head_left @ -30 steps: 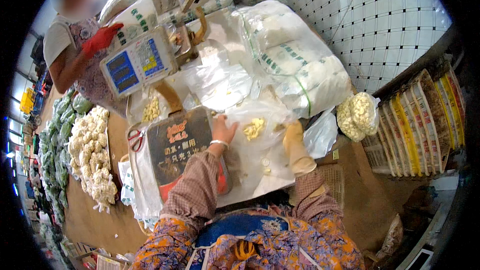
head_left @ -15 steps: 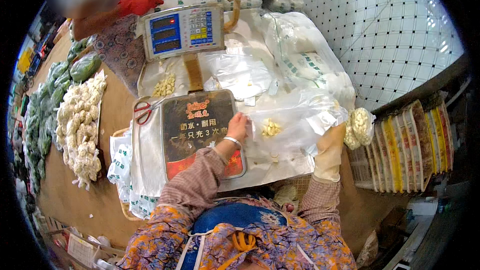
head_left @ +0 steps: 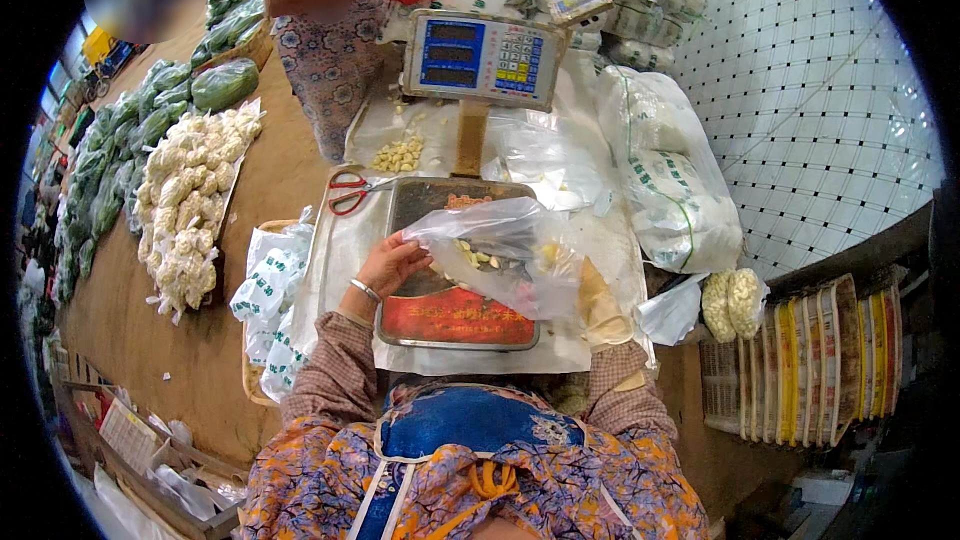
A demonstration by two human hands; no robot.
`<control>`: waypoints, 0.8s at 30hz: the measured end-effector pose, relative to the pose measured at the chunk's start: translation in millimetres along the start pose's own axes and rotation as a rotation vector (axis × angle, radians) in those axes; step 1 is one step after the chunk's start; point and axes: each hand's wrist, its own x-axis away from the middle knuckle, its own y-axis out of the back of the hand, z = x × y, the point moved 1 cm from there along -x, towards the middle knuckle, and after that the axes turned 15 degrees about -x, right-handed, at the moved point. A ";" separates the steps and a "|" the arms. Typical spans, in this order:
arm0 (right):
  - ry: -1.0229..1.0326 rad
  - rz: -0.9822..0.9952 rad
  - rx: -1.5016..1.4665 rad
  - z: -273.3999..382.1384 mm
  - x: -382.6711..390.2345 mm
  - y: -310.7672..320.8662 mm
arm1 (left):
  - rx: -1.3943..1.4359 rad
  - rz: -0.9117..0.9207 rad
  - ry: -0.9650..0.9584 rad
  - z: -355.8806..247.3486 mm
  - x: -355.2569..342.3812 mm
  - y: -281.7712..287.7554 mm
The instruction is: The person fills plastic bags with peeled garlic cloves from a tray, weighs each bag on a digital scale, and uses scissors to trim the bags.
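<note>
Plastic bag (head_left: 505, 255) lies on scale tray (head_left: 455, 325); scissors (head_left: 350, 192) left, probably garlic cloves (head_left: 400, 153) behind.

We note a clear plastic bag (head_left: 500, 250) holding pale yellow pieces (head_left: 478, 256), a grey scale tray (head_left: 440, 198) with a red label, red-handled scissors (head_left: 348, 192), a blue-panelled scale display (head_left: 480, 56), and white cauliflower (head_left: 190, 200).
</note>
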 end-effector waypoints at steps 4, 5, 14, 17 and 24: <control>0.010 0.153 0.091 7.4 -8.6 -15.4 | 0.149 -0.339 -0.057 14.4 7.2 23.2; 0.008 0.139 0.089 8.4 -8.7 -13.0 | 0.154 -0.459 -0.037 17.5 5.5 25.3; 0.007 -0.096 -0.147 -28.5 -22.5 -24.5 | -1.955 0.010 -0.224 -15.4 19.6 -34.3; -0.074 -0.266 -0.068 -57.4 -21.7 17.6 | -2.010 -0.164 0.093 -27.8 32.8 -15.9; -0.015 -0.053 0.751 -64.3 -14.5 -9.1 | -1.300 -0.735 -0.399 8.5 -1.8 35.6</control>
